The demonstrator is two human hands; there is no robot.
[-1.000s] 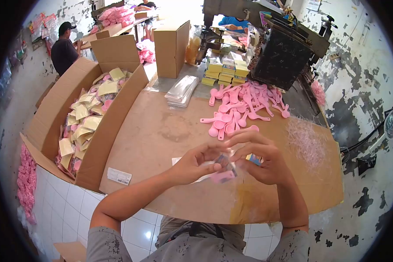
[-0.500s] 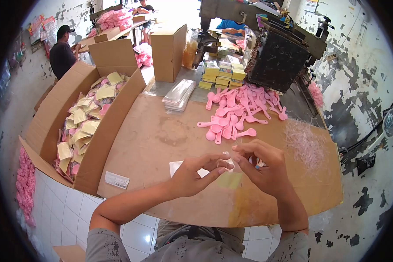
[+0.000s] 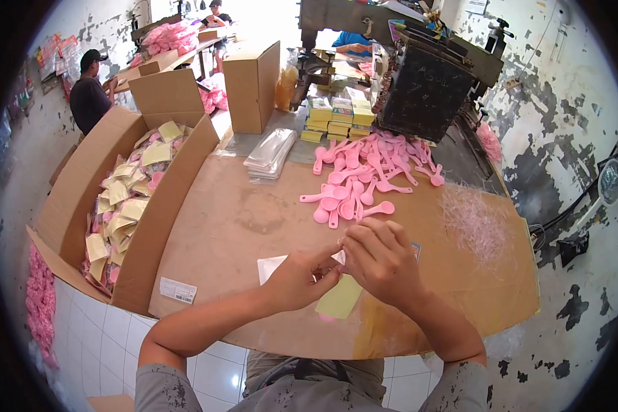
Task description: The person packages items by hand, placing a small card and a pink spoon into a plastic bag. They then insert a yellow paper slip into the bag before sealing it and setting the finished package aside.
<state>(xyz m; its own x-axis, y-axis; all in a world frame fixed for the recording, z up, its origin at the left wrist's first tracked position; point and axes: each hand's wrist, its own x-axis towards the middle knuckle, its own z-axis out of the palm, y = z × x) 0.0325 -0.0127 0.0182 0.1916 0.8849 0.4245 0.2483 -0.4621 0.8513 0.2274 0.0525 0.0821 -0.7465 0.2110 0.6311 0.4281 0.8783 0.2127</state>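
My left hand and my right hand meet over the near middle of the table. The fingers of both are pinched together on the edge of a clear plastic bag, mostly hidden by them. Below my fingertips shows a pale yellow card, with a bit of pink at its lower end. Behind my left hand lies a whitish plastic sleeve. The corner of a blue printed card peeks out past my right hand. Beyond the hands spreads a heap of pink measuring spoons.
A cardboard box full of bagged spoons and yellow cards stands at left. Clear bags are stacked near stacks of yellow cards and a black machine. Thin plastic strips lie at right. Other people sit at the back.
My hands have come together, and the right fingers have closed in a pinch against the left. More of the yellow card shows below them. The view has shifted slightly.
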